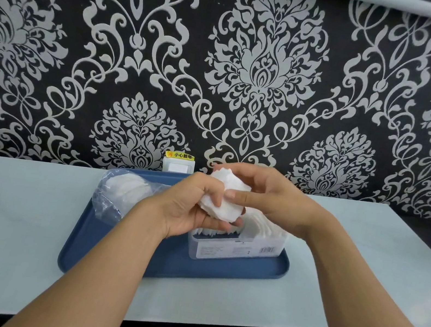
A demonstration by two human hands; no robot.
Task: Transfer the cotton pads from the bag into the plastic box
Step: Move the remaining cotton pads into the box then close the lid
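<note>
Tray [94, 254] on pale counter [12, 214], damask wall [263, 65].

We are seeing soft, fibrous white cotton pads [223, 199] with a matt, slightly ragged edge. The bag [113, 197] on the left is showing as thin clear plastic, crinkled and catching glossy highlights. The box [236, 249] is looking like smooth translucent plastic with printed paper labels on its near wall. The blue tray [170, 267] is appearing as smooth matt plastic. The pale counter [12, 214] is looking smooth with a faint sheen, and the far wall [254, 69] is showing textured, matt patterned wallpaper.
</note>
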